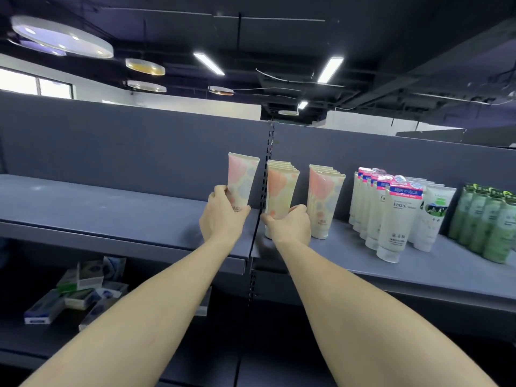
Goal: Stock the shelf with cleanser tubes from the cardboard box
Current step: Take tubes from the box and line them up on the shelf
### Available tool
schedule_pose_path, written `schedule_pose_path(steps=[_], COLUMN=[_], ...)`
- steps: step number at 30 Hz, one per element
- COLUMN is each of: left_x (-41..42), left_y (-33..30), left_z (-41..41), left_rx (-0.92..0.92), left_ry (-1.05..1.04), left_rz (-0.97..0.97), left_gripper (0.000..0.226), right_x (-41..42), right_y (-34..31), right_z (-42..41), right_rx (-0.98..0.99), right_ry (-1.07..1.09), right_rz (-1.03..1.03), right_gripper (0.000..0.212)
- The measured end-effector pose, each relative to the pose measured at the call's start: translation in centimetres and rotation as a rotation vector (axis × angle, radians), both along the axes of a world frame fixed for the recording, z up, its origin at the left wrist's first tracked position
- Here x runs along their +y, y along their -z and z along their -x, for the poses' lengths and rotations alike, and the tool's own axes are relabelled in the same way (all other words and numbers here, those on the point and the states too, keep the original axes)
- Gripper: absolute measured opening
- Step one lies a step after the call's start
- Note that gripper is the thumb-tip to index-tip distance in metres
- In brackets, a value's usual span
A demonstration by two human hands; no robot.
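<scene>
My left hand (pixel 222 216) grips a single pastel pink-and-cream cleanser tube (pixel 241 180) upright over the right end of the left shelf board (pixel 111 216). My right hand (pixel 290 224) holds the front tube of a row of matching tubes (pixel 280 191) just right of the slotted upright post (pixel 266 174). A second row of the same tubes (pixel 324 196) stands beside it on the right shelf board (pixel 446 263). The cardboard box is out of view.
White "Facial" tubes with pink labels (pixel 391 213) and green tubes (pixel 488 219) fill the shelf to the right. Small boxed goods (pixel 81 291) lie scattered on the lower shelf at left. The grey back panel (pixel 139 146) rises behind the shelf.
</scene>
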State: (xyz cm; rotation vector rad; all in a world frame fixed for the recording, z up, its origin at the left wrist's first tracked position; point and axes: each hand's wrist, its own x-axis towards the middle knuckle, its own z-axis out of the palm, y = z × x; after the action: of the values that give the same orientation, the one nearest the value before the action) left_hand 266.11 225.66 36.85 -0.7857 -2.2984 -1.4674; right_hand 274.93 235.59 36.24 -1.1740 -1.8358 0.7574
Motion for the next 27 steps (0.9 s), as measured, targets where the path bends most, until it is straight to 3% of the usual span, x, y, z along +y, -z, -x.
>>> schedule_pose_path(steps=[16, 27], left_x=[-0.1, 0.3], left_y=[0.0, -0.8], left_z=[0.0, -2.9], left_rx=[-0.007, 0.038], left_ry=[0.008, 0.063], left_rz=[-0.014, -0.025], left_gripper=[0.054, 0.057], right_x=[-0.6, -0.4], right_y=[-0.2, -0.7], right_z=[0.3, -2.1], right_rx=[-0.053, -0.111], right_ry=[-0.025, -0.08], right_rz=[-0.015, 0.037], right_gripper=[0.059, 0.082])
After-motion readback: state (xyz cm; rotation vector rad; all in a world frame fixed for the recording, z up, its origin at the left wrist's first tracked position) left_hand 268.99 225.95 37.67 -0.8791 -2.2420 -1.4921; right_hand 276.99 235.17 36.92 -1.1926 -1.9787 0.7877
